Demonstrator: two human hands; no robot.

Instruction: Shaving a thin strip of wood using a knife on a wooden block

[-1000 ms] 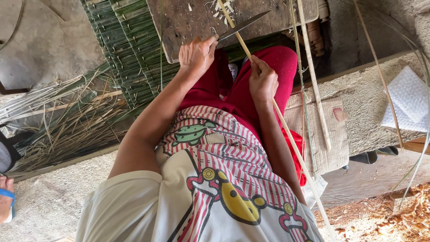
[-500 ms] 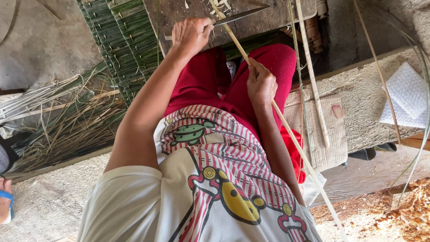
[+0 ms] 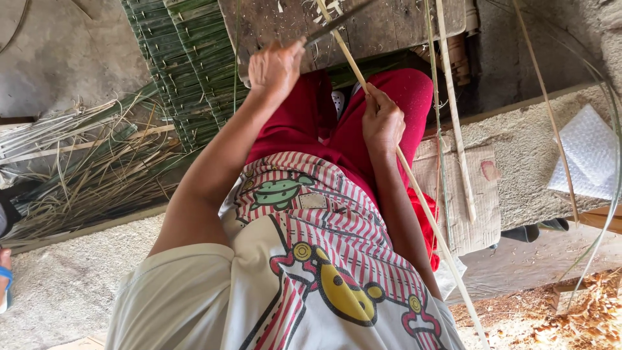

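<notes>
My left hand (image 3: 275, 65) is closed around the handle of a knife whose dark blade (image 3: 337, 23) lies across a long pale bamboo strip (image 3: 421, 201). My right hand (image 3: 382, 120) pinches that strip just below the blade, over my red-trousered lap. The strip runs from a worn wooden board (image 3: 395, 26) at the top, through my right hand, down past my right side. Pale shavings lie on the board near the blade.
A green woven mat (image 3: 188, 65) leans at upper left, with a heap of loose split strips (image 3: 84, 162) beside it. More long strips (image 3: 453, 110), a cardboard piece (image 3: 473, 201), a white padded sheet (image 3: 586, 159) and wood shavings (image 3: 583, 317) lie to the right. Someone's sandalled foot (image 3: 4, 279) shows at the left edge.
My left hand has moved the knife up the strip, away from my body. My right hand keeps its grip on the strip at about the same place.
</notes>
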